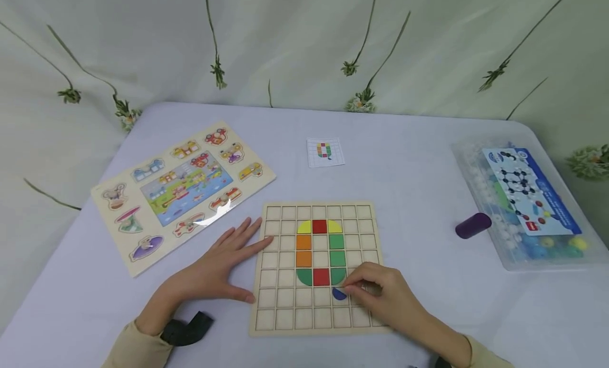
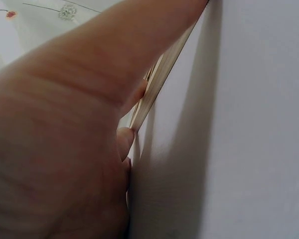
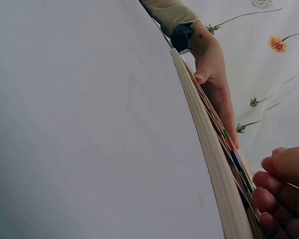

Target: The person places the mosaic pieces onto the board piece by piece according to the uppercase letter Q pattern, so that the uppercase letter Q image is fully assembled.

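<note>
A wooden grid board [image 1: 285, 324] lies on the table before me. Inside its cells, yellow, red, orange and green pieces form an oblong ring; one is a red square [image 1: 320, 277]. Below the ring's lower right corner is a blue half-circle piece [image 1: 339, 294], its edge at the fingertips of my right hand [image 1: 387, 296], which pinches it with thumb and forefinger. My left hand [image 1: 214, 265] spreads its fingers along the board's left edge, thumb and fingertips touching it. In the right wrist view, curled right fingers [image 3: 269, 199] hover by the board's edge.
A small pattern card [image 1: 325, 152] lies beyond the board. At the left is a picture puzzle board [image 1: 138, 188] with knobbed pieces. A dark purple cylinder [image 1: 473, 226] lies beside a clear plastic box [image 1: 514, 251] of molecule-model parts on the right.
</note>
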A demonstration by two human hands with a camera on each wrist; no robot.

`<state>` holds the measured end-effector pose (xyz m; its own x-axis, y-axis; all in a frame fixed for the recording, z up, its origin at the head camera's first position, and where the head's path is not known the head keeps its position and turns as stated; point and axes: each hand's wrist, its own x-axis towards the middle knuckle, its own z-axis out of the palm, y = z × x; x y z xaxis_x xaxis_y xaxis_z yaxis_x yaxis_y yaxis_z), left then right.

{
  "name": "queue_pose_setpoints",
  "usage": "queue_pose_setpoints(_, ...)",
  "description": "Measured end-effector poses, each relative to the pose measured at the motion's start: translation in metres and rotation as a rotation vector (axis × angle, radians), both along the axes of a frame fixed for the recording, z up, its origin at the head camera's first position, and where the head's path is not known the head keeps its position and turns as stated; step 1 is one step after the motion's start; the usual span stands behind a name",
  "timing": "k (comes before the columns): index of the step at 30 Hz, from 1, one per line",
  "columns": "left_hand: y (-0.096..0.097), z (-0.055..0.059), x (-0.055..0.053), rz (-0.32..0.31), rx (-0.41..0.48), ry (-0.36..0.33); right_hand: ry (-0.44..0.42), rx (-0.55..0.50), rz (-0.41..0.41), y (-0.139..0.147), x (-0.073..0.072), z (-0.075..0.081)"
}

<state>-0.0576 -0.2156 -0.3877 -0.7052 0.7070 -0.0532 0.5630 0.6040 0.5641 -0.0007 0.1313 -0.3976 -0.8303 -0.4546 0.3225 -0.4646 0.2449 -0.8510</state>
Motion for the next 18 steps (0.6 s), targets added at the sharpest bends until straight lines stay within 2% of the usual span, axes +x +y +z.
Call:
queue_pose_setpoints(7, -0.0001, -0.0037, 0.0014, 0.004, -0.004, -0.027, 0.031, -0.017, 0.022, 0.0010, -0.0003, -0.0029)
queue_pose_setpoints(18, 0.0004, -0.0041, 0.0012, 0.003, -0.003, -0.029, -0.011, -0.012, 0.005, 0.0008, 0.0014, -0.0004)
